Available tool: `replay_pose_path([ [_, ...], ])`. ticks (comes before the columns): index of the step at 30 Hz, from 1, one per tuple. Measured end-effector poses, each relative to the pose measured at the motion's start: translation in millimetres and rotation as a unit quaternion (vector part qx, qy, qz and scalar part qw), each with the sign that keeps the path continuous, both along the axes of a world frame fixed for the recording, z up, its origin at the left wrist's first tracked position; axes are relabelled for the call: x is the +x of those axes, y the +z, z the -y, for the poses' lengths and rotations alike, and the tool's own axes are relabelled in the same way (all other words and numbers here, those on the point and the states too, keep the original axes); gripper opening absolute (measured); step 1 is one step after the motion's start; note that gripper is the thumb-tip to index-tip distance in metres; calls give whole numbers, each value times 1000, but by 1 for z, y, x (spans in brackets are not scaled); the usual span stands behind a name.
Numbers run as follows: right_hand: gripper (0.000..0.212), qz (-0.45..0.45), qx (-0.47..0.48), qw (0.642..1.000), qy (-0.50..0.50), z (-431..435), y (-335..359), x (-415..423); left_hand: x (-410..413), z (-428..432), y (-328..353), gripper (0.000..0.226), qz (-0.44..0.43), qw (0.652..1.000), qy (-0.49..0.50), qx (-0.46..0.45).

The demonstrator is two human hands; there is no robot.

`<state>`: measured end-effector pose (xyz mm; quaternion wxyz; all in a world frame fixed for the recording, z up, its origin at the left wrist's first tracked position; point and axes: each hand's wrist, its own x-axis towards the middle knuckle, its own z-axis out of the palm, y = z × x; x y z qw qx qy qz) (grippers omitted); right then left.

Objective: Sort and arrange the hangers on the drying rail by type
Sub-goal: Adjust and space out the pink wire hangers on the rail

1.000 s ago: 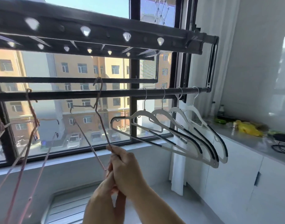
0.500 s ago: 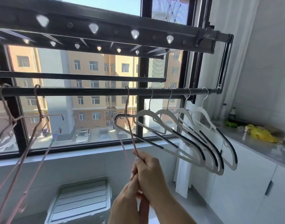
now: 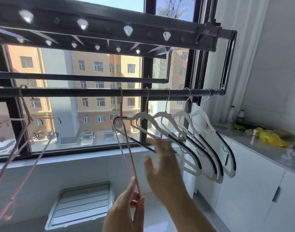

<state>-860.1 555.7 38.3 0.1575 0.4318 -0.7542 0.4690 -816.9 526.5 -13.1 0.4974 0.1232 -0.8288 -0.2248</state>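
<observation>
Balcony window; bench (image 3: 268, 149) at right. Drying rail (image 3: 68, 92): four white hangers (image 3: 160, 113) grouped right. One pink hanger (image 3: 121, 104) hooked just beside them, lower end pinched by left hand (image 3: 125, 213) fingers. Right hand (image 3: 163, 168) fingers spread, holding nothing. Other pink hangers (image 3: 24, 104) well apart at far left, apparently left to gather.

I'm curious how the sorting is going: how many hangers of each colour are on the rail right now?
White hangers with black grips: 4
Pink thin hangers: 2, one pinched by the left hand, one hooked further left
Total: 6 on the rail; pink bits cut off at the left edge are not counted.
</observation>
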Motion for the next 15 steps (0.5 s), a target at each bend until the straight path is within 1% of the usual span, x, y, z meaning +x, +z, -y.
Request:
replay_pose_path([
  [1,39,-77,-21,995,-57,-9,7,-13,36,19,-8,68,55,995,-54,60],
  [2,40,-123,-20,987,-104,-17,14,-27,53,19,-17,69,13,994,-16,104],
  [3,42,-136,14,981,-137,-23,20,-41,56,19,-20,70,-14,996,24,85],
  [4,45,-129,73,977,-153,-29,24,-53,63,23,-27,71,23,998,18,63],
  [5,48,-107,137,973,-150,-32,25,-62,61,23,-27,72,52,996,26,63],
  [6,48,-66,189,971,-132,-33,24,-67,60,17,-20,72,45,994,33,90],
  [7,46,-18,221,969,-105,-32,23,-70,58,14,-19,70,12,994,28,105],
  [8,43,31,225,971,-69,-32,20,-70,59,15,-21,68,-5,993,21,113],
  [11,33,155,149,976,41,-24,10,-63,64,14,-18,65,-10,988,33,151],
  [13,29,178,108,975,75,-16,2,-55,65,15,-19,59,-22,988,45,147],
  [15,28,170,72,980,76,-7,-5,-49,67,16,-18,53,-9,988,60,141],
])
